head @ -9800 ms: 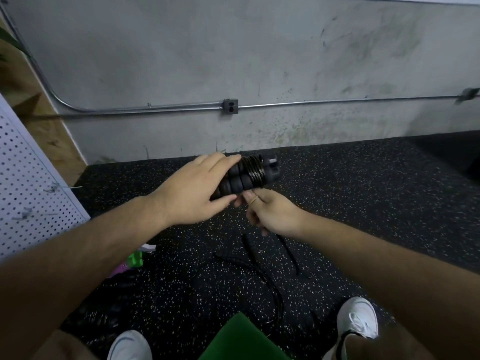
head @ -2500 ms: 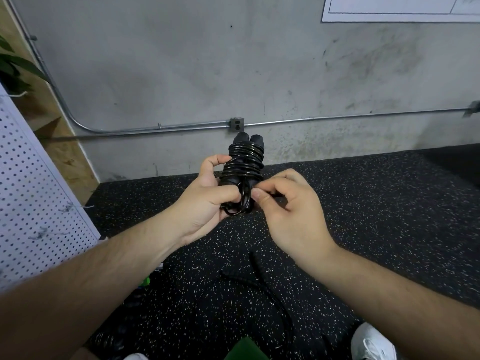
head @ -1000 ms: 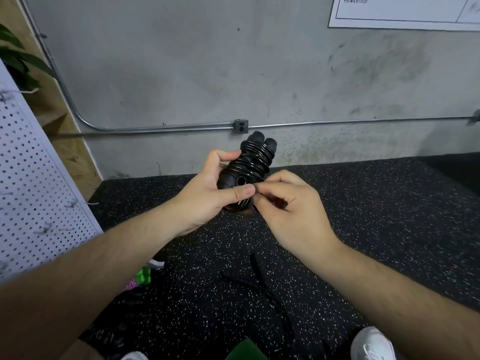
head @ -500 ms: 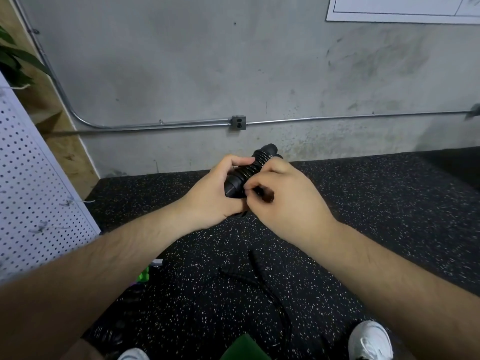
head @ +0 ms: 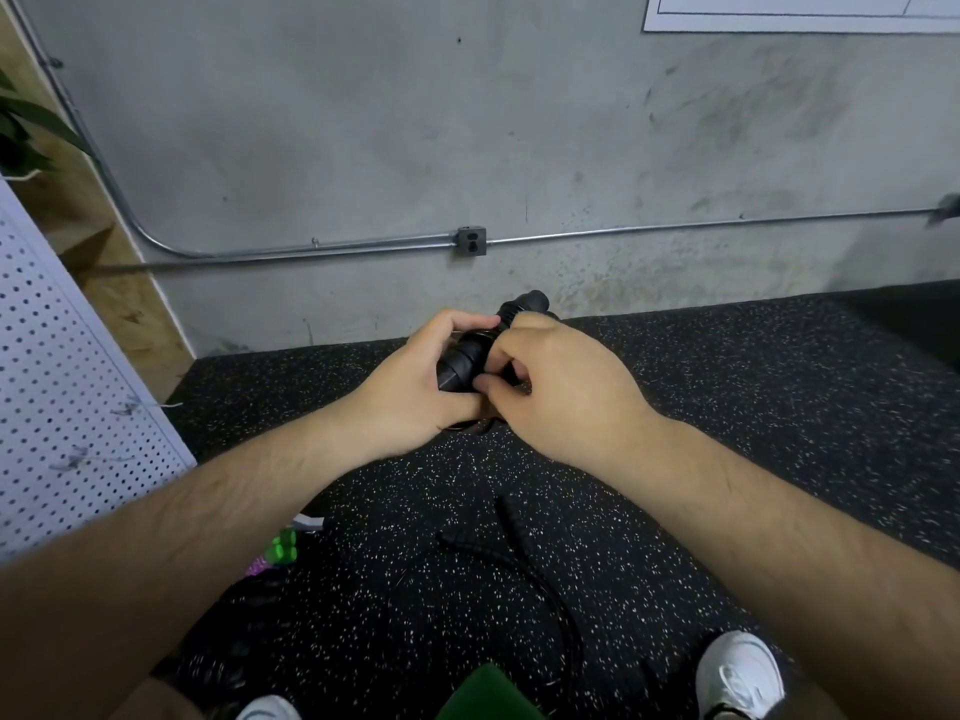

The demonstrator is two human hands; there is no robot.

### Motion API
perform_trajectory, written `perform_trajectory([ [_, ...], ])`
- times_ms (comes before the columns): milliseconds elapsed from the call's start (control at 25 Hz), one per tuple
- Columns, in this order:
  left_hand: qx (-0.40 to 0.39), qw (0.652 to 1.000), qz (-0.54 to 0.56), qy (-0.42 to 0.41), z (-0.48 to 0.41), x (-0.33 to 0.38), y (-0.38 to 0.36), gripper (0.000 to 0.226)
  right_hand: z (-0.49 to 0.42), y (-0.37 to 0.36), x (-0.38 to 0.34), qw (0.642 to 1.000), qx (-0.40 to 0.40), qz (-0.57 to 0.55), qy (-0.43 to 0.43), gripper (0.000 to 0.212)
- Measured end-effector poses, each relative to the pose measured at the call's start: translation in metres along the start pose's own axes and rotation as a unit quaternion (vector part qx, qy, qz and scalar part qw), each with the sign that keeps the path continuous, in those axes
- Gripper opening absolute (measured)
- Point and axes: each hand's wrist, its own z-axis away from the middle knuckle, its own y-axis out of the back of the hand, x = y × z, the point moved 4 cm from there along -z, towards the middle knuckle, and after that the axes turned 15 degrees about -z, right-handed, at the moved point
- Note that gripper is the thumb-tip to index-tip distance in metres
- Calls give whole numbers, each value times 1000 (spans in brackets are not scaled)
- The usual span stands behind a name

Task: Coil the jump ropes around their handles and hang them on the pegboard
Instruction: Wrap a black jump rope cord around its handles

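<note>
A black jump rope point(head: 470, 358), its cord coiled round the two handles, is held in front of me above the speckled floor. My left hand point(head: 415, 387) grips the bundle from the left, thumb across the top. My right hand point(head: 556, 381) covers its right side, fingers curled and pinching the cord at the bundle's lower end. Only the handle tips and a few coils show between the hands. The white pegboard point(head: 62, 387) leans at the far left. A second black jump rope point(head: 524, 569) lies loose on the floor below my arms.
A concrete wall with a metal conduit and outlet box point(head: 470, 241) stands close ahead. Green and pink items point(head: 278, 553) lie on the floor by the pegboard's base. My white shoes point(head: 740, 672) and a green object point(head: 488, 693) are at the bottom edge. A plant point(head: 21, 132) is upper left.
Both hands have lowered the bundle and tilted it from upright toward the right. My right hand has closed further over the coils, hiding most of them.
</note>
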Motion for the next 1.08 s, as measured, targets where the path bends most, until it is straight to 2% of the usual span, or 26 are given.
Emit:
perform_trajectory([
  [160,-47,999,23,-6,-1,2,5,64,5,-5,3,995,-8,55,79,12],
  [280,-31,992,113,46,-2,-1,6,49,2,-2,13,996,11,54,66,17],
  [320,-11,992,108,59,-2,-2,7,40,1,-3,16,996,18,56,64,19],
  [400,37,997,22,57,-4,-2,10,28,1,-8,19,993,21,91,77,24],
  [560,93,995,-22,34,-9,0,14,31,0,-17,18,982,17,155,107,37],
  [760,46,997,2,68,-9,-2,12,29,-5,-8,10,965,81,175,177,33],
  [920,23,996,17,80,-4,-4,-1,28,-12,3,19,977,105,135,128,33],
  [1000,17,996,-33,84,-4,-6,-2,26,-14,7,26,986,87,117,79,28],
  [1080,19,994,9,107,-2,-11,-1,27,-15,10,32,995,59,79,35,25],
])
